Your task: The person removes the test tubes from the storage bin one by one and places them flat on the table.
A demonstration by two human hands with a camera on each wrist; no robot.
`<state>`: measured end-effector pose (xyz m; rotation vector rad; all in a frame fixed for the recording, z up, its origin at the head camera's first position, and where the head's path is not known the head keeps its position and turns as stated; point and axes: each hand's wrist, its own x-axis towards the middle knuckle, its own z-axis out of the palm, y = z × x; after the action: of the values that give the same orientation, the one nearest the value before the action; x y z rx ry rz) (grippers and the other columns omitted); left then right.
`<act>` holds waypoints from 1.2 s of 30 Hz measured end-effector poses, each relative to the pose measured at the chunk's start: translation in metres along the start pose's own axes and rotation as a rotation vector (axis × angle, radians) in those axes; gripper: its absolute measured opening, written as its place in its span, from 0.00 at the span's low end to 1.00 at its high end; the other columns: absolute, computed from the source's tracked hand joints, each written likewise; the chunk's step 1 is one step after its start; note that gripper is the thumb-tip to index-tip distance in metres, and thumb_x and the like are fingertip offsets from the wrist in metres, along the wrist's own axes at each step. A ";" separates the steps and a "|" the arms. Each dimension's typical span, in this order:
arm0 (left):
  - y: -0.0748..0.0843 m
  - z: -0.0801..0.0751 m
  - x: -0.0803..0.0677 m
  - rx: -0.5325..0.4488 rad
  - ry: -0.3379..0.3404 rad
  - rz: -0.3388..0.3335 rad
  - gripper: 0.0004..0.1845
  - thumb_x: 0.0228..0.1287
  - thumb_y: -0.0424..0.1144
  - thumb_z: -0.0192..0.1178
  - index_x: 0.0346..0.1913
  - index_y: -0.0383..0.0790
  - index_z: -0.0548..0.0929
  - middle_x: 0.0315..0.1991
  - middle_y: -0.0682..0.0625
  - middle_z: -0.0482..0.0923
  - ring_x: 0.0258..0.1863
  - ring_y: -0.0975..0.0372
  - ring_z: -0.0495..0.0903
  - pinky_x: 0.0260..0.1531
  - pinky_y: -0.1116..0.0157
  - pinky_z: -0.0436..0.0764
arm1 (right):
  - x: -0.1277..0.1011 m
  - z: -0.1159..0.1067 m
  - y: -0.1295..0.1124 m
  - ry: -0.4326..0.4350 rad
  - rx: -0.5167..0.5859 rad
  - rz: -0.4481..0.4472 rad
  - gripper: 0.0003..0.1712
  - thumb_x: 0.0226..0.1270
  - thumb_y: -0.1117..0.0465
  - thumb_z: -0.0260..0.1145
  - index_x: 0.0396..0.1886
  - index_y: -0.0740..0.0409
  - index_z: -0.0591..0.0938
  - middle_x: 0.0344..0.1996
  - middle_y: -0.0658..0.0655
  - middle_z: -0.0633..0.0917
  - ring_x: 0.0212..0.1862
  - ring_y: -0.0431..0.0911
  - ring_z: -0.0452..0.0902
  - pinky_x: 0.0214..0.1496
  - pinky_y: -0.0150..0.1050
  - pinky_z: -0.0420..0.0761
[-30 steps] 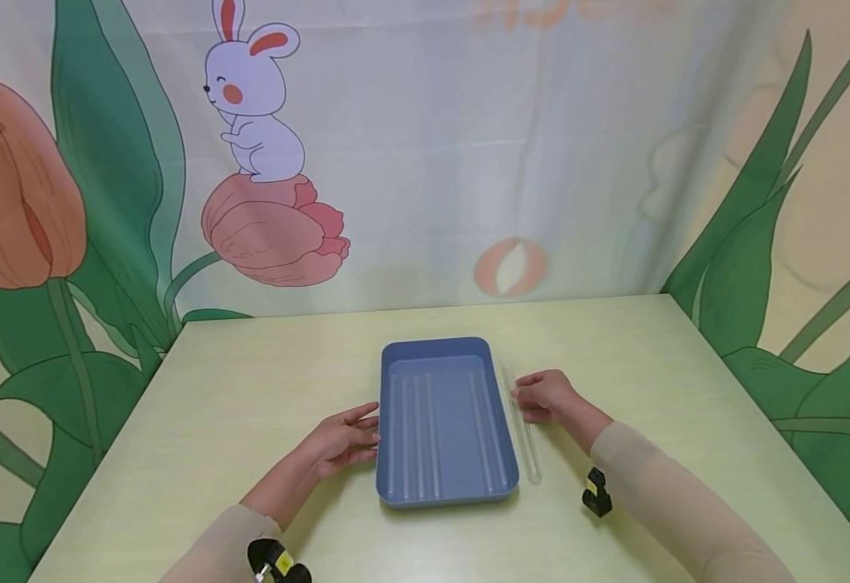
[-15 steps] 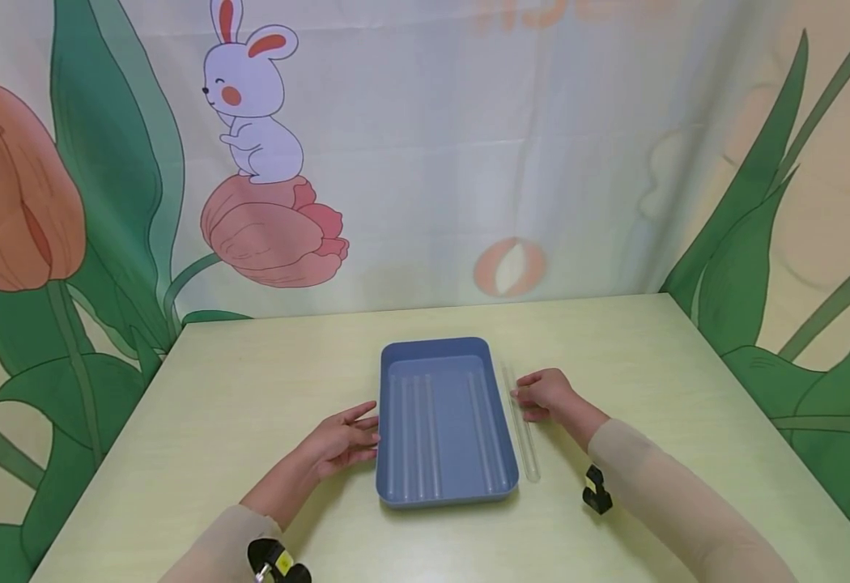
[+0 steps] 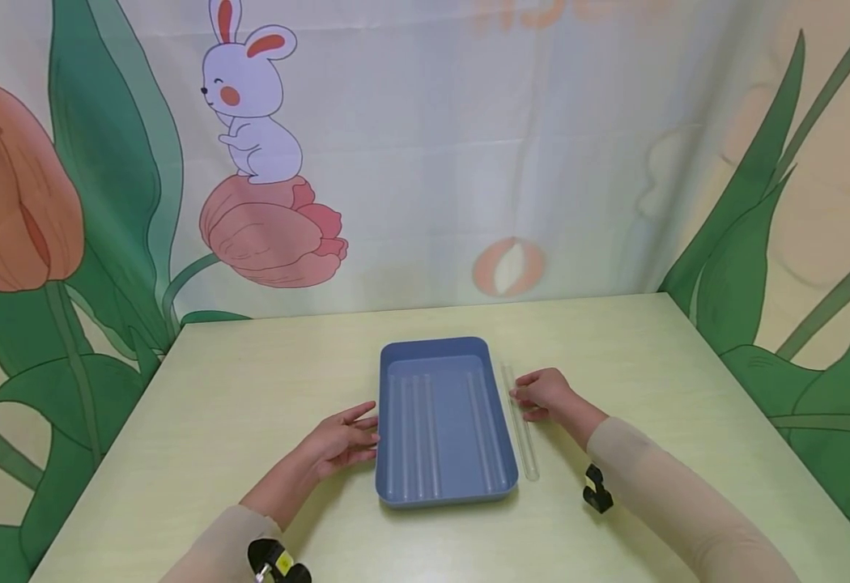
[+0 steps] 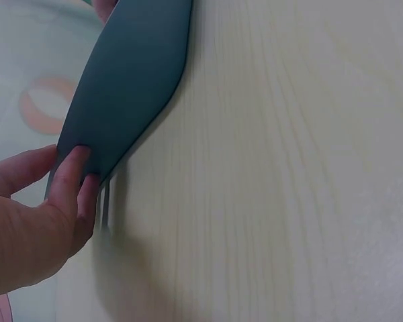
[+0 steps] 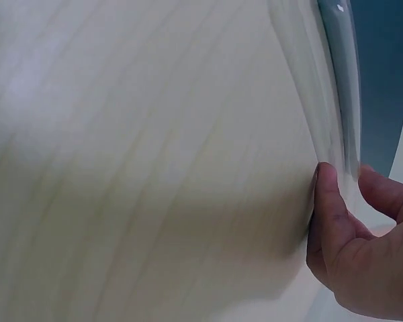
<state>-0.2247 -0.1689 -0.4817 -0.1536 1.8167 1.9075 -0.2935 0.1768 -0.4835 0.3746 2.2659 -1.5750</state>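
Note:
A blue rectangular tray [image 3: 445, 500] lies on the table with its long side pointing away from me. My left hand [image 3: 339, 441] touches the outside of its left wall, fingers fairly straight, and the left wrist view shows fingertips on that wall. Just right of the tray is a long clear test tube [image 3: 527, 453], roughly parallel to the tray's right side. My right hand [image 3: 545, 393] pinches this tube between thumb and fingers; in the right wrist view the clear tube [image 5: 350, 87] runs up from the fingertips. Inside the tray, several long clear tube-like shapes [image 3: 416, 437] lie lengthwise.
The pale wood-grain table [image 3: 265, 372] ends at a printed curtain [image 3: 410, 162] with a rabbit and flowers. Black wrist devices [image 3: 597, 489] sit by both sleeves.

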 end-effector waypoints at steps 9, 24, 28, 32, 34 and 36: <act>-0.001 0.000 -0.001 0.009 -0.009 0.006 0.40 0.71 0.21 0.53 0.82 0.33 0.50 0.80 0.28 0.50 0.41 0.69 0.84 0.37 0.72 0.86 | 0.000 0.000 0.000 -0.005 -0.003 0.012 0.25 0.71 0.69 0.65 0.64 0.75 0.75 0.35 0.55 0.80 0.35 0.43 0.75 0.29 0.31 0.84; -0.002 0.002 -0.001 0.017 0.005 -0.003 0.37 0.72 0.22 0.52 0.81 0.32 0.54 0.79 0.29 0.53 0.42 0.68 0.84 0.40 0.71 0.86 | -0.004 0.001 -0.002 0.015 -0.005 0.019 0.22 0.69 0.69 0.66 0.60 0.75 0.76 0.34 0.54 0.79 0.34 0.43 0.74 0.30 0.32 0.85; -0.003 0.002 0.000 0.018 0.004 0.000 0.37 0.72 0.22 0.52 0.81 0.32 0.54 0.79 0.29 0.53 0.42 0.68 0.84 0.40 0.71 0.87 | -0.008 -0.004 -0.004 0.005 -0.005 0.010 0.25 0.69 0.67 0.65 0.63 0.76 0.75 0.40 0.60 0.82 0.39 0.47 0.78 0.34 0.35 0.87; -0.003 0.002 -0.001 0.018 0.007 -0.001 0.37 0.72 0.22 0.53 0.80 0.32 0.54 0.79 0.29 0.53 0.42 0.68 0.84 0.40 0.71 0.87 | -0.013 -0.012 -0.011 -0.028 0.013 0.000 0.30 0.72 0.64 0.62 0.69 0.76 0.71 0.62 0.74 0.79 0.61 0.62 0.78 0.44 0.39 0.88; -0.002 0.001 -0.001 0.020 0.009 0.000 0.37 0.72 0.22 0.53 0.80 0.32 0.54 0.79 0.29 0.54 0.42 0.68 0.84 0.40 0.71 0.87 | -0.017 -0.017 -0.016 -0.060 0.030 -0.010 0.32 0.74 0.63 0.60 0.72 0.75 0.68 0.71 0.74 0.72 0.71 0.66 0.69 0.46 0.38 0.88; -0.001 0.001 -0.001 0.021 0.011 0.001 0.37 0.71 0.22 0.53 0.80 0.32 0.55 0.79 0.29 0.54 0.41 0.68 0.84 0.40 0.71 0.87 | -0.020 -0.020 -0.022 -0.079 0.047 -0.021 0.32 0.75 0.62 0.59 0.73 0.74 0.67 0.73 0.73 0.70 0.73 0.67 0.68 0.46 0.36 0.88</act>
<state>-0.2230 -0.1680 -0.4824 -0.1566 1.8438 1.8909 -0.2874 0.1876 -0.4496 0.2960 2.1838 -1.6269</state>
